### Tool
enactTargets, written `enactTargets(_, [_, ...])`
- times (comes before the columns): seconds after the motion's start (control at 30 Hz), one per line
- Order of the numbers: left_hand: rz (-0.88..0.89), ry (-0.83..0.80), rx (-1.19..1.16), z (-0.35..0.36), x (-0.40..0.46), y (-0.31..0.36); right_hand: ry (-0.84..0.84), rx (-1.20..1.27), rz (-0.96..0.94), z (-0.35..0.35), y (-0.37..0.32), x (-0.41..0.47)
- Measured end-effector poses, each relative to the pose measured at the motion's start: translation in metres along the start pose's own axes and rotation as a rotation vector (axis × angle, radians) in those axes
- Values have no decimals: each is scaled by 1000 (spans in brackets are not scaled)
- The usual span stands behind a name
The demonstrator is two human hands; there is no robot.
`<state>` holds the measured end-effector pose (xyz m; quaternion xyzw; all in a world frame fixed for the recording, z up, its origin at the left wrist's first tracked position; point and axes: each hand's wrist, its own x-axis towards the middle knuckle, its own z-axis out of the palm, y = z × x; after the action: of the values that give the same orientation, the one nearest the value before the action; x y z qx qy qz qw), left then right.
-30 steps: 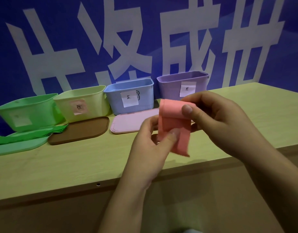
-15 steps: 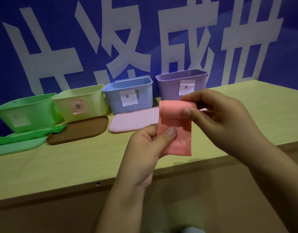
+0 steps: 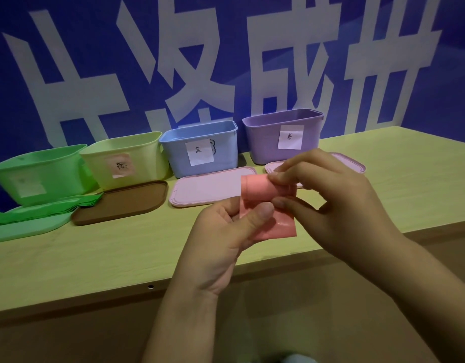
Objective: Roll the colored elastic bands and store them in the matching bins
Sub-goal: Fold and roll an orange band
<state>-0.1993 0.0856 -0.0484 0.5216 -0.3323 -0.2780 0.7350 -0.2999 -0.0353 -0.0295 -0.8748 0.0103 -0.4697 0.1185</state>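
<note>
A pink elastic band (image 3: 257,189) is held above the table's front edge, its top wound into a roll and a short flat tail hanging below. My right hand (image 3: 331,203) pinches the roll between thumb and fingers. My left hand (image 3: 226,237) pinches the tail from below with its thumb on top. Four bins stand in a row at the back: green (image 3: 42,176), pale yellow-green (image 3: 126,158) with a pink label, blue (image 3: 200,150) and purple (image 3: 283,134). Green bands (image 3: 42,210) lie flat at the left.
Lids lie in front of the bins: a green one (image 3: 29,229), a brown one (image 3: 121,203), a pink one (image 3: 205,189) and another pink one (image 3: 352,163) behind my right hand. The wooden table (image 3: 95,252) ends in a front edge below my hands. A blue wall rises behind.
The roll has grown thicker and the hanging tail shorter. Both hands stayed together over the table edge, with the left thumb now higher on the tail.
</note>
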Motion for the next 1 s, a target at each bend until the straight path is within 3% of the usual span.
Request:
enactTargets(0.17, [-3,67,4,3,1,-2,-85,132,33,-1,4,-2])
enactTargets(0.3, [34,59,47,1,-1,-2,-232,509,309,-10,-1,2])
enactTargets(0.4, [62,42,111,1,-1,0,-284,473,338,-11,-2,3])
enactTargets(1.0, [31,49,155,7,2,-6,-127,420,221,-3,2,-3])
